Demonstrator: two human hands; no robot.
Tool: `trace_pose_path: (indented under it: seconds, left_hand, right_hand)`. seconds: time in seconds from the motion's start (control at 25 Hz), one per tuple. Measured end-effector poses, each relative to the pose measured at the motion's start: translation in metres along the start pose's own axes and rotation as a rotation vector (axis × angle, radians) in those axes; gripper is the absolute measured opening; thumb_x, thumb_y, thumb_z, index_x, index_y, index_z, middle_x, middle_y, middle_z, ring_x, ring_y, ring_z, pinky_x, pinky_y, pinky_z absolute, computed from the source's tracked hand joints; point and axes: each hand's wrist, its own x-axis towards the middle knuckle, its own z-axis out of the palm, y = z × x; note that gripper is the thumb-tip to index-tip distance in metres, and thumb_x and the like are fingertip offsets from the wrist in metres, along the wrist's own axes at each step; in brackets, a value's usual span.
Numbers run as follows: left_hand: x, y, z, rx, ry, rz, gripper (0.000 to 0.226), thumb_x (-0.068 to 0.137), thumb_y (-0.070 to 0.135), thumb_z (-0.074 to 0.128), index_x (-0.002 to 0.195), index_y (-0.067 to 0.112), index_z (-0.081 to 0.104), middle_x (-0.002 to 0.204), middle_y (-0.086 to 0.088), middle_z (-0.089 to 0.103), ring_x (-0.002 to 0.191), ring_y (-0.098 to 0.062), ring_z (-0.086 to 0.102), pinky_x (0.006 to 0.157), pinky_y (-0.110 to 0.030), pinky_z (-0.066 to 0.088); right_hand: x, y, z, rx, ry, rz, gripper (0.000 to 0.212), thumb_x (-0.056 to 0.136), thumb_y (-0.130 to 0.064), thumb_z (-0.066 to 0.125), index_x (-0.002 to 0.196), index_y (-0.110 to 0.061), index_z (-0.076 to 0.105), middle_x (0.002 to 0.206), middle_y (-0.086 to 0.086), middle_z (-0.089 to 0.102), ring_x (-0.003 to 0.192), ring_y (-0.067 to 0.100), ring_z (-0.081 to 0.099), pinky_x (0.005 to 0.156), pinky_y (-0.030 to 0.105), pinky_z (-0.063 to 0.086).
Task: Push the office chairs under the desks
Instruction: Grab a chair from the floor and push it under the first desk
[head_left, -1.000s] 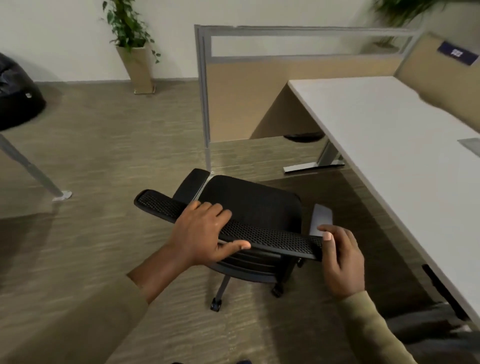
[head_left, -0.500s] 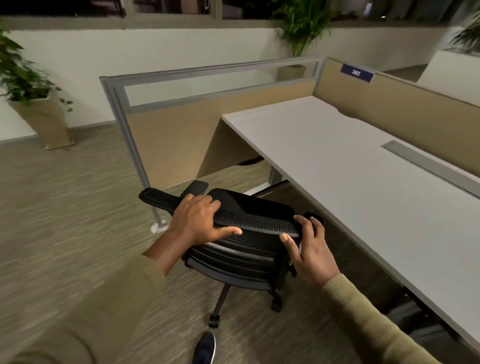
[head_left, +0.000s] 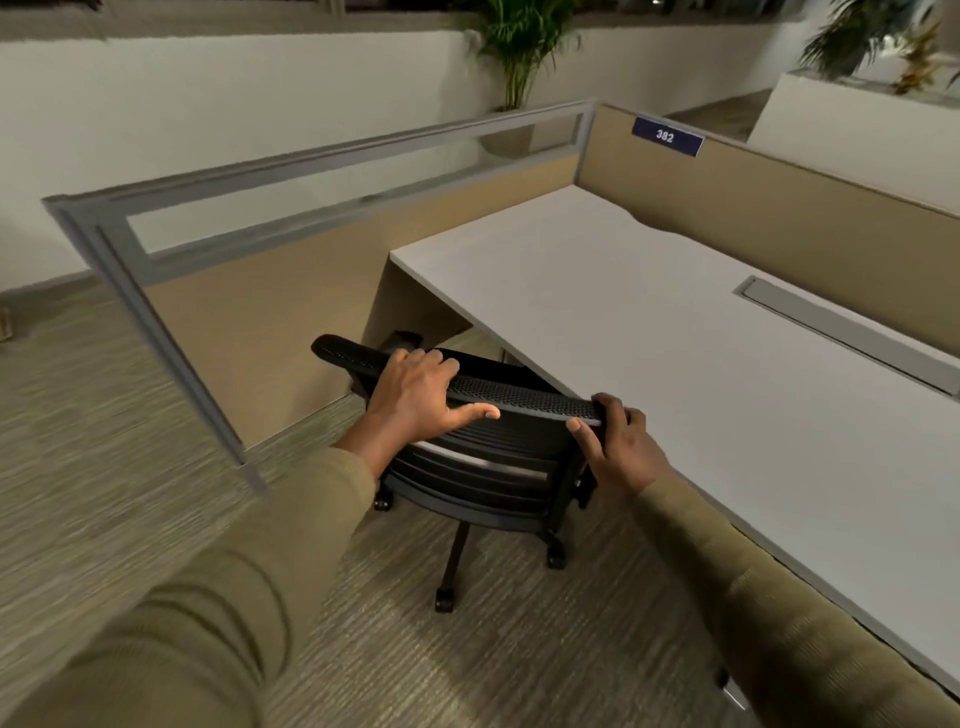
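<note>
The office chair (head_left: 483, 467) has rolled in since half a second ago: its seat, then still clear of the desk (head_left: 675, 338), is now tucked out of sight beneath the desk's near-left corner, and only the backrest and base show on the near side of the desk's edge. The desk top is a broad, pale slab running away to the right, with a grey strip (head_left: 841, 332) set into it toward the back. Striped beige carpet (head_left: 130, 467) spreads out to the left of the desk. Both hands are on the chair's top rail (head_left: 519, 397). The left hand (head_left: 415, 400) has its fingers draped over the rail and curled down the far side, thumb stretched out along the near face. The right hand (head_left: 618, 447) is wrapped around the rail's end closest to the desk's edge, fingers hooked over the top, thumb pressed on the near side. Olive sleeves reach in from below. A tan partition (head_left: 270, 291) with a glazed top band stands along the desk's left end, just beside the chair's far arm. A second panel runs behind the desk and carries a blue number plate (head_left: 666, 136) reading 382. A potted plant (head_left: 519, 47) stands beyond the partition. One caster (head_left: 445, 597) sits on the carpet, near side of the desk.
</note>
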Motion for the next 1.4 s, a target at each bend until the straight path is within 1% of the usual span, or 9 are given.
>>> trace_pose_path:
  seconds: [0.2, 0.4, 0.56, 0.72, 0.8, 0.88, 1.0, 1.24, 1.4]
  left_hand:
    - [0.052, -0.028, 0.010, -0.010, -0.001, 0.053, 0.105, 0.072, 0.102, 0.015, 0.112, 0.019, 0.067, 0.101, -0.005, 0.065, 0.095, -0.025, 0.059, 0.092, -0.045, 0.042]
    - [0.062, -0.049, 0.024, -0.024, 0.076, 0.137, 0.100, 0.073, 0.100, 0.019, 0.103, 0.018, 0.068, 0.090, -0.004, 0.064, 0.085, -0.024, 0.059, 0.084, -0.042, 0.042]
    - [0.064, -0.064, 0.024, -0.046, 0.069, 0.166, 0.095, 0.076, 0.098, 0.022, 0.102, 0.019, 0.066, 0.088, -0.002, 0.061, 0.084, -0.022, 0.055, 0.086, -0.043, 0.041]
    - [0.049, -0.069, 0.023, -0.064, 0.049, 0.142, 0.098, 0.076, 0.097, 0.022, 0.113, 0.017, 0.062, 0.103, -0.007, 0.063, 0.100, -0.027, 0.057, 0.096, -0.047, 0.041]
    - [0.033, -0.059, 0.027, -0.103, 0.066, 0.056, 0.097, 0.082, 0.092, 0.025, 0.132, 0.015, 0.056, 0.127, -0.014, 0.059, 0.124, -0.033, 0.050, 0.112, -0.052, 0.032]
    - [0.007, -0.043, 0.034, -0.147, 0.083, -0.027, 0.090, 0.092, 0.080, 0.030, 0.154, 0.014, 0.034, 0.157, -0.018, 0.035, 0.149, -0.035, 0.025, 0.123, -0.055, 0.013]
    - [-0.052, -0.008, 0.043, -0.200, 0.090, -0.048, 0.086, 0.097, 0.071, 0.030, 0.162, 0.019, 0.005, 0.169, -0.016, 0.000, 0.155, -0.032, -0.003, 0.125, -0.055, -0.001]
    - [-0.209, 0.088, 0.052, -0.252, -0.085, 0.001, 0.092, 0.091, 0.074, 0.018, 0.161, 0.016, 0.011, 0.168, -0.017, 0.002, 0.155, -0.033, -0.001, 0.124, -0.058, 0.000]
    - [-0.317, 0.138, 0.049, -0.225, -0.182, 0.083, 0.093, 0.089, 0.076, 0.013, 0.162, 0.019, 0.005, 0.169, -0.013, -0.005, 0.156, -0.029, -0.008, 0.124, -0.055, -0.006]
  right_hand:
    - [0.033, -0.020, -0.002, -0.040, 0.076, 0.075, 0.070, 0.091, -0.073, 0.035, 0.144, -0.028, 0.032, 0.133, 0.019, 0.048, 0.112, 0.039, 0.060, 0.094, 0.047, 0.050]
    - [0.022, -0.029, 0.015, -0.071, 0.078, 0.079, 0.068, 0.092, -0.073, 0.032, 0.144, -0.029, 0.028, 0.134, 0.018, 0.047, 0.107, 0.039, 0.062, 0.092, 0.050, 0.054]
    - [0.017, -0.046, 0.021, -0.108, 0.070, 0.094, 0.067, 0.095, -0.069, 0.033, 0.147, -0.027, 0.026, 0.135, 0.017, 0.045, 0.105, 0.035, 0.063, 0.087, 0.044, 0.054]
    - [-0.001, -0.057, 0.023, -0.098, 0.023, 0.124, 0.073, 0.096, -0.067, 0.035, 0.155, -0.028, 0.012, 0.148, 0.019, 0.036, 0.119, 0.036, 0.058, 0.092, 0.044, 0.051]
    - [-0.021, -0.055, 0.023, -0.121, 0.009, 0.121, 0.081, 0.096, -0.067, 0.036, 0.157, -0.032, -0.004, 0.157, 0.016, 0.028, 0.126, 0.034, 0.054, 0.093, 0.044, 0.050]
    - [-0.048, -0.050, 0.024, -0.139, -0.002, 0.113, 0.086, 0.095, -0.068, 0.036, 0.155, -0.036, -0.016, 0.162, 0.016, 0.021, 0.127, 0.034, 0.054, 0.094, 0.044, 0.052]
    - [-0.102, -0.038, 0.033, -0.169, -0.030, 0.134, 0.087, 0.094, -0.070, 0.034, 0.154, -0.037, -0.020, 0.166, 0.016, 0.008, 0.131, 0.036, 0.051, 0.101, 0.047, 0.048]
    - [-0.254, -0.005, 0.074, -0.200, -0.052, 0.189, 0.088, 0.091, -0.075, 0.033, 0.156, -0.036, -0.014, 0.166, 0.015, 0.009, 0.134, 0.037, 0.048, 0.103, 0.047, 0.046]
    - [-0.356, 0.008, 0.108, -0.168, -0.077, 0.271, 0.087, 0.093, -0.072, 0.034, 0.157, -0.033, -0.012, 0.167, 0.015, 0.006, 0.140, 0.034, 0.042, 0.109, 0.045, 0.042]
